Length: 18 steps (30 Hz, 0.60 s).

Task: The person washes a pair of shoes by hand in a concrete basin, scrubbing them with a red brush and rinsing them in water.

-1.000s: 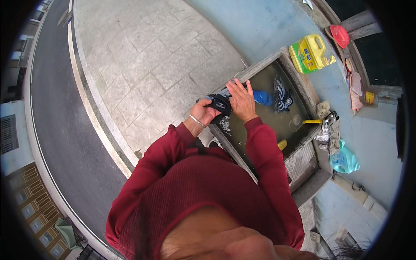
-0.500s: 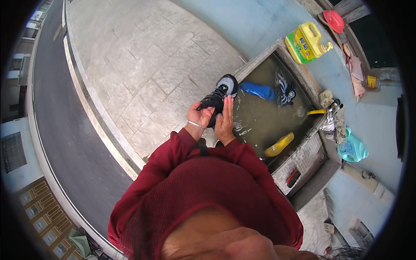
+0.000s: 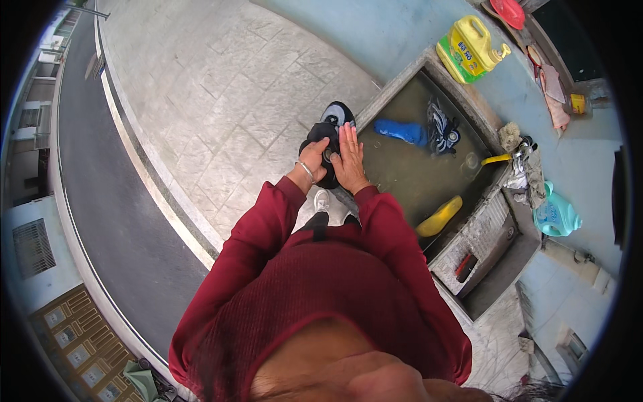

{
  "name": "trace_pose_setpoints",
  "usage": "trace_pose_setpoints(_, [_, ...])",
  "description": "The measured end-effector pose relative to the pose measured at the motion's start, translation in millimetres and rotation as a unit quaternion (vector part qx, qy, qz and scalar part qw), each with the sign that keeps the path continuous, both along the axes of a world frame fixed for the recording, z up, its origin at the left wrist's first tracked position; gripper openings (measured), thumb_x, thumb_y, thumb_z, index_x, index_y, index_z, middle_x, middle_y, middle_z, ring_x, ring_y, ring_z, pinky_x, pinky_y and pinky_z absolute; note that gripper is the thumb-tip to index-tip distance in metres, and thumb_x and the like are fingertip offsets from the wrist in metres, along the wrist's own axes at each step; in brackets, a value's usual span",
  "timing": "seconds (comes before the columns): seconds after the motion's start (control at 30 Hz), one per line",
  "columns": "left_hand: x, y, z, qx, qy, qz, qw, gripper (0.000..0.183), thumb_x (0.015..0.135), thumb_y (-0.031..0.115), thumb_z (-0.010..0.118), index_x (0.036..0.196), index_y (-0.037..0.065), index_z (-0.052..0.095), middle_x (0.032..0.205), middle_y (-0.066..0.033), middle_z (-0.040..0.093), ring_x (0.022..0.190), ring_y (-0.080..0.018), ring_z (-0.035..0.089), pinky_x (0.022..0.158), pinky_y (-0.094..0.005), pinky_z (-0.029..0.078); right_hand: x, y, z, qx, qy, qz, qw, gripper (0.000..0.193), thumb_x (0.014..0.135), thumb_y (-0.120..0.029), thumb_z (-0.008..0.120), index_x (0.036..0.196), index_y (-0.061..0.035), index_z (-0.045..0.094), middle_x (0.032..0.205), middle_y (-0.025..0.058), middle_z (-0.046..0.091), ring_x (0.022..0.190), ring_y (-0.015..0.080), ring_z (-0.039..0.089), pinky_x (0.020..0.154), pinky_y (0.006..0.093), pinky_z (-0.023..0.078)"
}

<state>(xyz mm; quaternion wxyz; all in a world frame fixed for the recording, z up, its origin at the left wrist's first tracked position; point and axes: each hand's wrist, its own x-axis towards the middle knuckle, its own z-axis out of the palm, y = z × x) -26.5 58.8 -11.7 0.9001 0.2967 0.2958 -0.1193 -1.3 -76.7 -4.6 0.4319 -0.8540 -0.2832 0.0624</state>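
A black and grey shoe [image 3: 338, 114] is held in front of my body, left of the basin's edge, with its grey toe pointing away from me. My left hand [image 3: 312, 159] grips the shoe's dark side near the opening, thumb on top. Against the opposite side lies my right hand [image 3: 349, 161], flat, its fingers stretched out along the shoe. In the murky water of the concrete basin [image 3: 395, 84] beside it are a blue insole-like piece [image 3: 400, 132], a dark striped shoe [image 3: 441, 130] and a yellow insole-like piece [image 3: 439, 216].
A yellow jug with a pump [image 3: 467, 50] stands on the basin's far corner. A teal bottle [image 3: 557, 213] and a yellow-handled tool [image 3: 495, 159] are at the right. On the ribbed washboard slab [image 3: 485, 231] lies a red and black brush [image 3: 466, 268]. Paving [image 3: 234, 87] stretches left toward a road.
Both hands and the shoe have moved slightly left, away from the basin. My right hand has shifted higher along the shoe. A white shoe on my foot now shows below.
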Motion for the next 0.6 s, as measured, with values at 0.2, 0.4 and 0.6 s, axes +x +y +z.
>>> trace_pose_setpoints(0.2, [-4.4, -3.6, -3.5, -0.013, 0.053, 0.052, 0.997, 0.03, 0.092, 0.022, 0.037, 0.106, 0.001, 0.051, 0.098, -0.0136, 0.06, 0.09, -0.0265, 0.058, 0.081, -0.0402, 0.047, -62.2, -3.7, -2.3, 0.071, -0.004, 0.005, 0.997, 0.072, 0.087, -0.047, 0.034, 0.136, 0.0015, 0.013, 0.142, 0.0214, 0.009, 0.131, 0.0394, 0.006, 0.101, 0.0529, 0.011])
trace_pose_setpoints(0.4, [-14.9, -13.3, -4.8, 0.021, -0.03, 0.035, 0.999, 0.025, 0.092, 0.022, 0.04, 0.103, 0.004, 0.052, 0.096, -0.0091, 0.059, 0.086, -0.021, 0.059, 0.078, -0.0355, 0.048, 5.3, -0.8, -17.5, 0.024, 0.067, -0.066, 0.995, 0.066, 0.087, -0.04, 0.036, 0.139, -0.0086, 0.009, 0.145, 0.0129, 0.007, 0.134, 0.0297, 0.004, 0.1, 0.0588, 0.003])
trace_pose_setpoints(0.6, [-19.5, -42.1, 16.7, 0.43, -0.134, -0.105, 0.887, 0.028, 0.091, 0.02, 0.044, 0.108, -0.001, 0.051, 0.096, -0.007, 0.058, 0.09, -0.015, 0.051, 0.081, -0.0266, 0.04, 68.5, -32.2, 12.3, -0.013, 0.016, -0.003, 1.0, 0.048, 0.091, -0.037, 0.032, 0.132, -0.0118, 0.035, 0.139, 0.0057, 0.03, 0.131, 0.024, 0.021, 0.101, 0.0563, 0.008])
